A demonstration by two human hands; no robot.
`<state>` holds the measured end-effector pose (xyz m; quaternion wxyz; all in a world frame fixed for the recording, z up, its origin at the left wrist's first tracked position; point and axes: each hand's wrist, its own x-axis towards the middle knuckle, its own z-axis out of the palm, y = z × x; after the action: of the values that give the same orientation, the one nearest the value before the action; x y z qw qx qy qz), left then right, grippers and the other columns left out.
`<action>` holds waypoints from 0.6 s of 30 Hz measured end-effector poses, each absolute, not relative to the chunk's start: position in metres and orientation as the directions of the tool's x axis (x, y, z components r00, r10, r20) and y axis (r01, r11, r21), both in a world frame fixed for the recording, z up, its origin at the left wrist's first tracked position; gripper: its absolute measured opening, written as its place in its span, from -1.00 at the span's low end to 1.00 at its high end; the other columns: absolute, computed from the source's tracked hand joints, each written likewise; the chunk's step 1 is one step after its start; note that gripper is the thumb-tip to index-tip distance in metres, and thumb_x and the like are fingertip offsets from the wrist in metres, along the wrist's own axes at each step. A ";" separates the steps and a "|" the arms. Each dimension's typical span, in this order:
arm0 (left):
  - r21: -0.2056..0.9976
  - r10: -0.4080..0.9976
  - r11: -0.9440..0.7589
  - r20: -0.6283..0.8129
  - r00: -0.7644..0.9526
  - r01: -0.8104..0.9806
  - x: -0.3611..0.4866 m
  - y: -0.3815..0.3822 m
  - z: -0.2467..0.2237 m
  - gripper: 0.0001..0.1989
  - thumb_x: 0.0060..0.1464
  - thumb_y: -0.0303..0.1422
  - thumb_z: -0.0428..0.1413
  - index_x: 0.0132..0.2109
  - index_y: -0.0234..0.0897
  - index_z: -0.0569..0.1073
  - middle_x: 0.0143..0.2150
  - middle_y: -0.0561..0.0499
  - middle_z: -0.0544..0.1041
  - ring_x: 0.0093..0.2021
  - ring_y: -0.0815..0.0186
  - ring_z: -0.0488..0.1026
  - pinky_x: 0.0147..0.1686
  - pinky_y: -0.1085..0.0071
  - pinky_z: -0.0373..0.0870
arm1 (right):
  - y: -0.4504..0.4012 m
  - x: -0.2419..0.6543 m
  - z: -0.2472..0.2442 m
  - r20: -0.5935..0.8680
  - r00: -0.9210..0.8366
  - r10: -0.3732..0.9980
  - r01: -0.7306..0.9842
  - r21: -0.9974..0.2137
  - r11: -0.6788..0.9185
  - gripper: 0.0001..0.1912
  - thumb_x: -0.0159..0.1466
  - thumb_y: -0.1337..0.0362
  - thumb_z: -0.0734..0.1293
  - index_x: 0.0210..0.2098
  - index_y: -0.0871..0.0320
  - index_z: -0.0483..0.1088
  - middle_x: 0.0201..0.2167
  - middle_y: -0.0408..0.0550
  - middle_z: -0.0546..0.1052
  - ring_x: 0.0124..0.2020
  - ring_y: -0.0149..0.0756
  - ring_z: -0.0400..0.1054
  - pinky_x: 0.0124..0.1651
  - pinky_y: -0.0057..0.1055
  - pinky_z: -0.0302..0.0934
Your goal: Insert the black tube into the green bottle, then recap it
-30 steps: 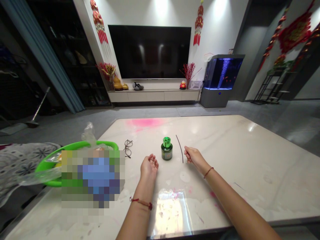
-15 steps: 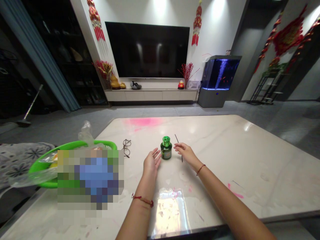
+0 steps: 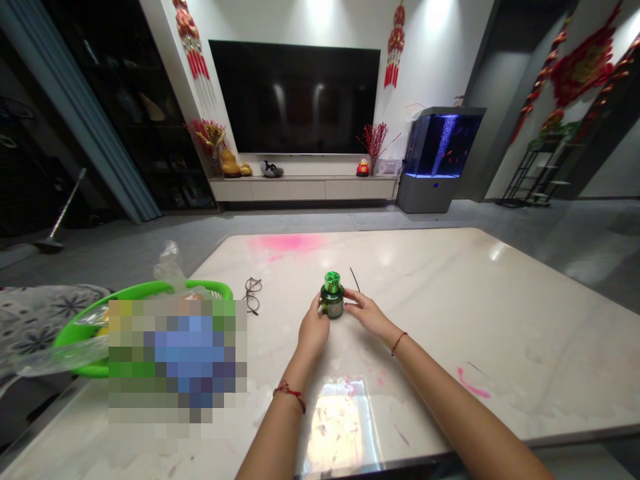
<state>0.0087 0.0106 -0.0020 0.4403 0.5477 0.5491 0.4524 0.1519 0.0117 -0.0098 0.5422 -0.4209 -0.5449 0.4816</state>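
A dark green glass bottle with a shiny green cap (image 3: 333,283) stands upright on the pale marble-look table (image 3: 425,280). My left hand (image 3: 315,325) is closed on the bottle's left side, its fingers partly hidden behind the glass. At the bottle's right side is my right hand (image 3: 364,310), fingers apart and the fingertips close to or touching the glass. Behind my right hand lies a thin dark stick (image 3: 355,279), its lower part hidden by the hand. Folded-out eyeglasses (image 3: 253,295) rest to the left of the bottle.
On the left, a green basket (image 3: 145,289) holds plastic bags and other items, partly pixelated. Pink stains (image 3: 287,243) mark the table's far edge. Beyond the table are a television (image 3: 300,100), a low cabinet (image 3: 305,191) and a lit aquarium (image 3: 443,147).
My left hand has moved up and right and closed on the bottle. My right hand has shifted left to the bottle's side, uncovering less of the stick.
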 end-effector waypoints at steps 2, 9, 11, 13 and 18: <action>0.991 1.000 0.021 -0.019 -0.018 0.133 0.009 0.009 -0.002 -0.34 -0.17 -0.65 0.04 0.14 -0.20 0.23 0.08 -0.09 0.38 0.01 0.20 0.38 0.01 0.34 0.22 | 0.010 0.152 -0.008 0.184 -0.068 0.981 -0.070 -0.981 0.179 -0.55 0.02 0.33 0.29 -0.06 0.10 0.35 0.05 -0.02 0.36 0.08 -0.23 0.22 0.10 -0.25 0.12; 0.996 0.993 0.091 -0.090 -0.071 0.020 0.012 -0.004 0.007 -0.35 -0.25 -0.62 0.15 0.07 -0.16 0.31 0.03 -0.06 0.43 0.02 0.15 0.36 0.07 0.30 0.12 | 0.001 0.154 -0.003 0.172 -0.068 0.983 -0.031 -0.985 0.171 -0.56 0.01 0.33 0.30 -0.07 0.11 0.36 0.03 0.00 0.38 0.06 -0.23 0.24 0.06 -0.25 0.17; 0.997 0.995 0.071 -0.070 -0.068 0.019 0.012 -0.006 0.007 -0.39 -0.24 -0.59 0.16 0.05 -0.18 0.33 0.04 -0.06 0.42 0.09 0.15 0.28 0.10 0.32 0.08 | -0.001 0.155 -0.002 0.156 -0.075 0.985 -0.025 -0.988 0.155 -0.56 0.00 0.34 0.31 -0.09 0.12 0.36 0.01 0.01 0.40 0.05 -0.22 0.26 0.05 -0.24 0.18; 0.998 0.997 0.056 -0.053 -0.060 0.042 0.011 -0.007 0.007 -0.43 -0.21 -0.56 0.17 0.03 -0.20 0.34 0.05 -0.07 0.41 0.13 0.15 0.24 0.12 0.32 0.05 | -0.004 0.156 -0.002 0.148 -0.073 0.986 -0.017 -0.989 0.147 -0.58 0.00 0.33 0.31 -0.11 0.14 0.37 -0.02 0.03 0.42 0.04 -0.22 0.27 0.04 -0.24 0.19; 0.996 0.996 0.083 -0.083 -0.029 0.009 0.010 -0.012 0.009 -0.48 -0.21 -0.45 0.22 -0.01 -0.22 0.36 0.00 -0.10 0.44 0.10 0.13 0.28 0.06 0.32 0.14 | -0.012 0.154 0.000 0.172 -0.043 0.984 0.030 -0.984 0.174 -0.66 0.03 0.32 0.30 -0.17 0.16 0.38 -0.10 0.03 0.45 -0.03 -0.25 0.31 0.01 -0.26 0.20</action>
<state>0.0098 -0.0125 0.0090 0.5107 0.4742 0.5300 0.4831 0.1538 -0.0117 -0.0004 0.5229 -0.4529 -0.5599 0.4561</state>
